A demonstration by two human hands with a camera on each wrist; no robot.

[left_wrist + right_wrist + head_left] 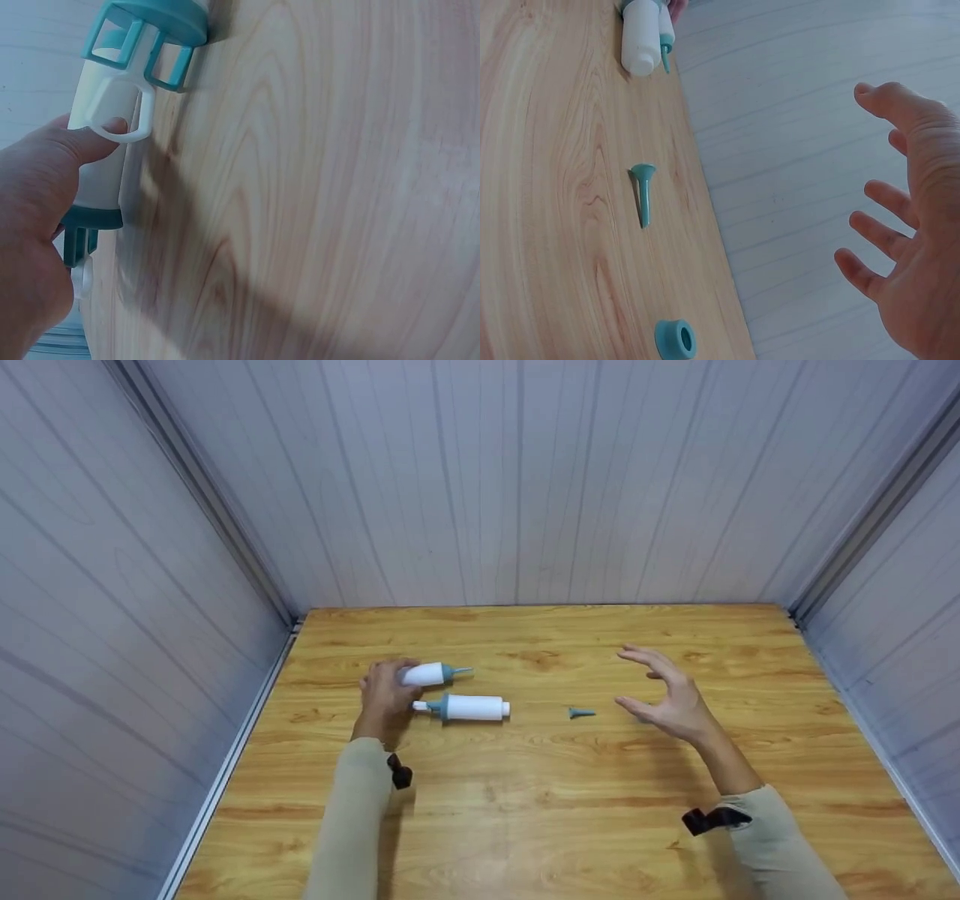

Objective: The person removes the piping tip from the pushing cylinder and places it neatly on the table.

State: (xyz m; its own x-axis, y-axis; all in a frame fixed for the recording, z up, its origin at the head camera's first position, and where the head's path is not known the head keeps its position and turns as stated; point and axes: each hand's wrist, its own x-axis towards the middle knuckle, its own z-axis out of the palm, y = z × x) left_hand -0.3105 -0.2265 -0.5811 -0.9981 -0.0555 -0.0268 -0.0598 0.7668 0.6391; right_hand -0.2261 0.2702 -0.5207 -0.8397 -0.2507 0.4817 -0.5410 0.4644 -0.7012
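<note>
My left hand (386,686) grips the farther white syringe (427,674), which has a teal tip attached. In the left wrist view its thumb lies along that white barrel (101,180), the other fingers mostly hidden behind it. In front lies a second white syringe (474,708) with teal finger grips (180,67) and a white pull ring (142,132); the thumb tip overlaps this ring in that view. A loose teal nozzle (581,712) rests to its right. My right hand (675,705) hangs over the table, fingers spread and holding nothing.
A teal ring-shaped cap (676,340) lies on the table beyond the nozzle; the right hand hides it in the head view. The wooden tabletop (487,810) is bounded by a white back wall (480,495) and side walls.
</note>
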